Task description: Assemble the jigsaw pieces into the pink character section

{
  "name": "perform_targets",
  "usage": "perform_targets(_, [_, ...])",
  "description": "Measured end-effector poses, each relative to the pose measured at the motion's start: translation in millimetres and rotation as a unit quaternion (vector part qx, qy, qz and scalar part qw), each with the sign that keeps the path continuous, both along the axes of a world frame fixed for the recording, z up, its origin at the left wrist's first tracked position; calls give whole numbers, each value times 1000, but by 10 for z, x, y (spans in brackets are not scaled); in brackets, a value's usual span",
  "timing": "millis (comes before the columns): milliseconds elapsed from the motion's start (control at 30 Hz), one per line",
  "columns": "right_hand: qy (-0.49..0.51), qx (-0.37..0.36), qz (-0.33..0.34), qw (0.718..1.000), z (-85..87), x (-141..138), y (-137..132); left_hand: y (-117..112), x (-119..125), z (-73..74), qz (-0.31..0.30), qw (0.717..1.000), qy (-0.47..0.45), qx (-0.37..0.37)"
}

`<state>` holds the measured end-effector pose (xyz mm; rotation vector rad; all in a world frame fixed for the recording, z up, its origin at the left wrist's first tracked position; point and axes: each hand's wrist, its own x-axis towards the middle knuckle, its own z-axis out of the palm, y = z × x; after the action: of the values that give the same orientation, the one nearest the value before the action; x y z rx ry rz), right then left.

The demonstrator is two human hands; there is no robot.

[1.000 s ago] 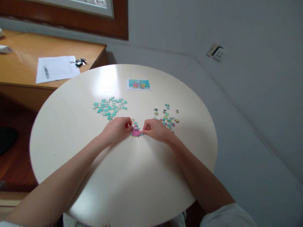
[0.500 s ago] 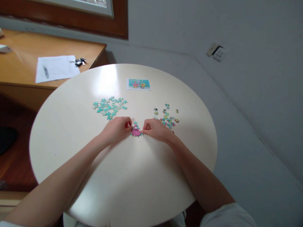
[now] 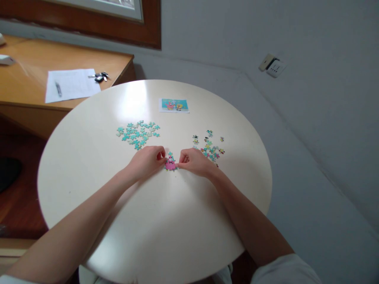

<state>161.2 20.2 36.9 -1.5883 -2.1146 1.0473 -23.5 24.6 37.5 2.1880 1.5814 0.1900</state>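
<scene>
Hardly anything has moved since the earlier frame: the left hand (image 3: 148,159) and right hand (image 3: 195,161) stay at either side of the partly joined puzzle section (image 3: 170,165), which lies flat between them on the round white surface (image 3: 166,221). Both hands are narrow, fingers curled and fingertips at the section's edges; whether either one pinches a piece, I cannot tell. Loose turquoise pieces (image 3: 136,134) spread beyond the left hand, mixed-colour pieces (image 3: 211,150) lie beside and beyond the right, and a printed picture (image 3: 174,105) rests farther back.
</scene>
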Motion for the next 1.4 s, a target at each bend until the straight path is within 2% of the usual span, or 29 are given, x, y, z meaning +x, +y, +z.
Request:
perform_targets(333, [-3, 6, 2, 1000, -4, -12, -8, -3, -7, -4, 5, 1000, 3, 0])
perform_targets(500, [66, -23, -9, 997, -27, 43, 29, -2, 5, 12, 5, 1000, 9, 0])
perform_targets(633, [136, -36, -37, 989, -48, 111, 89, -1, 13, 28, 4, 1000, 12, -2])
perform_targets(900, [201, 3, -100, 974, -54, 165, 155, 2, 11, 23, 10, 1000, 15, -6])
perform_targets(1233, [231, 61, -209, 948, -31, 293, 232, 6, 15, 17, 4, 1000, 18, -2])
perform_targets(1400, [241, 87, -243, 936, 8, 369, 251, 9, -1, 4, 1, 1000, 20, 3])
